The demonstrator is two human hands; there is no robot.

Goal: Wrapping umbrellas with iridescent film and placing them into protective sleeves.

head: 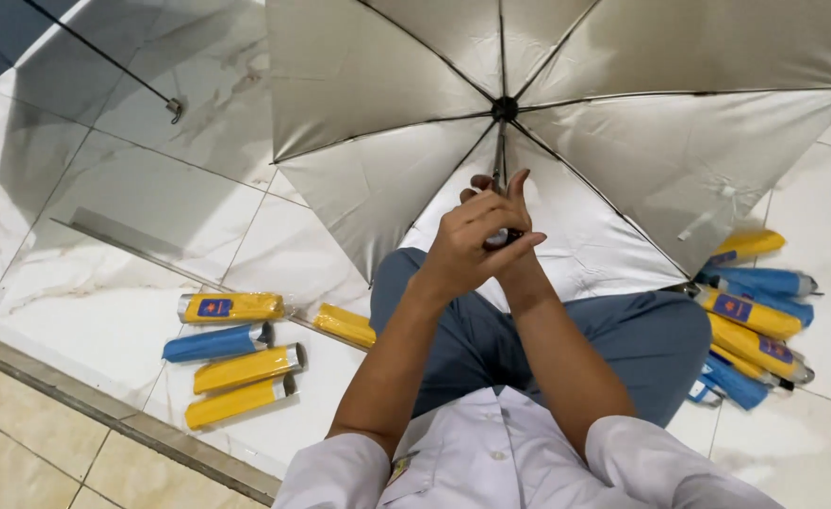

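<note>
I see both hands up in front of me, clasped round the umbrella shaft just under the open silver canopy. The left hand is on the near side, fingers wrapped and gripping; the right hand sits behind it, mostly hidden — it seems closed on the shaft too, though I can't tell for sure. The canopy spreads wide over my crossed legs. My worries: a finger pinched in the slider if the shaft telescopes suddenly, or a rib tip on the right catching the folded umbrellas piled there. The left sleeves lie well apart, so little risk there. A second canopy's rib far left stays clear unless I swing — then they could tangle.
</note>
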